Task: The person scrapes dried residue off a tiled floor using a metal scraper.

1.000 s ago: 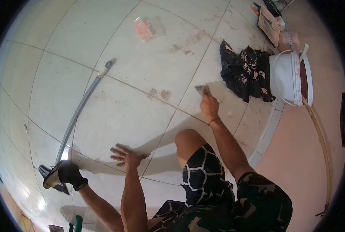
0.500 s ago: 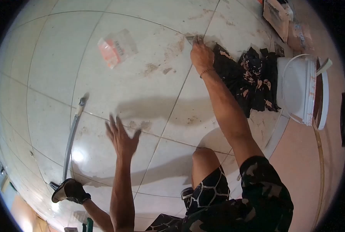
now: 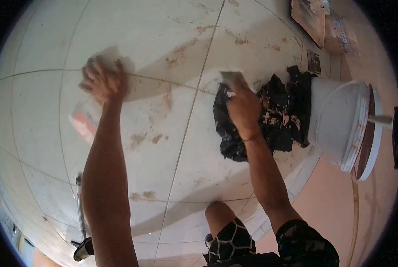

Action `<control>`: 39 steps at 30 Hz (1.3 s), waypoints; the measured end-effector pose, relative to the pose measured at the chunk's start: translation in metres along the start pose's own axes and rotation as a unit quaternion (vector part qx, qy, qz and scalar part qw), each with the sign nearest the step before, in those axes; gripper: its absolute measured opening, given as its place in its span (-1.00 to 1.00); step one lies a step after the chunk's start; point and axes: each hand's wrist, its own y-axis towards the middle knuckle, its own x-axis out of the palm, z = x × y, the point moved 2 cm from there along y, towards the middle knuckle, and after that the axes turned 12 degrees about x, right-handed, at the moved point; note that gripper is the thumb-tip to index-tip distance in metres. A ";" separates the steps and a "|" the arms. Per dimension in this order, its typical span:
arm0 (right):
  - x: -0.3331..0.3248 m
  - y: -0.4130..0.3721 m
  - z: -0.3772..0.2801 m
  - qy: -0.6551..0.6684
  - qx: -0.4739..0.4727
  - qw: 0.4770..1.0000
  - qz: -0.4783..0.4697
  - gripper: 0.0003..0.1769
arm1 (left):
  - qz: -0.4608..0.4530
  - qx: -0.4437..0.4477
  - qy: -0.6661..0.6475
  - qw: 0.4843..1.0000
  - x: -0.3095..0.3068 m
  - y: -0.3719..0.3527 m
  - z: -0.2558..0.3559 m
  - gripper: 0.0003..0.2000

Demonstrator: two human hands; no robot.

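Note:
On the tiled floor (image 3: 163, 40), my left hand (image 3: 104, 82) lies with its fingers spread, just above a clear and red plastic packet (image 3: 84, 122) partly covered by my forearm. My right hand (image 3: 244, 107) grips a flat scraper (image 3: 230, 78), whose blade is against or just over the tiles. Beside and under that hand is a crumpled black plastic bag (image 3: 279, 120) with pinkish-beige bits on it. Brown smears (image 3: 176, 55) and crumbs mark the tiles left of the scraper.
At the right a white bucket (image 3: 337, 120) lies close to the bag, with a handle sticking out of its rim. A tray-like board (image 3: 308, 20) and a plastic packet (image 3: 342, 38) are at the upper right. A metal pole (image 3: 81, 209) lies at lower left.
My left hand has moved forward and left onto the floor beyond the packet. My right hand and scraper have shifted over the black bag's edge. The camera view has moved forward.

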 end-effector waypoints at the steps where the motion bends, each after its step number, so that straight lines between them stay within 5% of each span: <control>1: 0.003 0.007 0.012 -0.005 0.003 1.000 -0.003 -0.44 | 0.037 0.021 -0.021 0.999 0.002 0.000 -0.001 -0.41; 7: 0.012 0.076 0.009 -0.136 0.040 0.990 0.017 -0.50 | 0.011 0.035 -0.076 0.996 -0.007 0.006 0.000 -0.43; 10: 0.008 0.117 0.011 -0.123 0.096 0.985 -0.080 -0.40 | -0.005 0.033 -0.072 0.997 -0.007 0.007 0.001 -0.43; 14: 0.010 0.094 0.031 -0.101 -0.006 0.995 0.015 -0.52 | -0.011 0.036 -0.076 0.996 -0.011 0.009 0.004 -0.42; 16: 0.016 0.141 0.034 -0.087 0.061 0.994 0.023 -0.51 | -0.017 0.040 -0.062 0.997 -0.008 0.005 0.001 -0.41; 17: 0.008 0.169 0.033 -0.089 0.106 0.989 -0.046 -0.47 | -0.022 0.035 -0.070 0.997 -0.006 0.007 0.000 -0.43; 22: -0.025 0.107 0.086 0.072 0.097 0.991 0.054 -0.42 | -0.019 0.035 -0.076 0.996 -0.005 0.008 0.002 -0.41; 25: -0.004 0.092 0.102 -0.117 0.230 0.966 -0.026 -0.48 | -0.006 0.048 -0.072 0.996 -0.005 0.008 0.002 -0.43; 29: 0.000 0.158 0.116 -0.104 0.244 0.964 0.021 -0.46 | -0.024 0.045 -0.075 0.996 -0.005 0.011 0.005 -0.41; 32: -0.006 0.169 0.124 -0.134 0.240 0.958 -0.081 -0.44 | -0.041 0.041 -0.062 0.996 -0.006 0.006 0.003 -0.41; 34: -0.002 0.129 0.121 -0.097 0.150 0.984 0.014 -0.56 | -0.043 0.034 -0.043 0.998 -0.001 0.008 0.002 -0.41; 39: 0.007 0.178 0.122 -0.107 0.148 0.983 0.018 -0.60 | -0.017 0.039 -0.097 0.994 0.000 0.006 -0.001 -0.40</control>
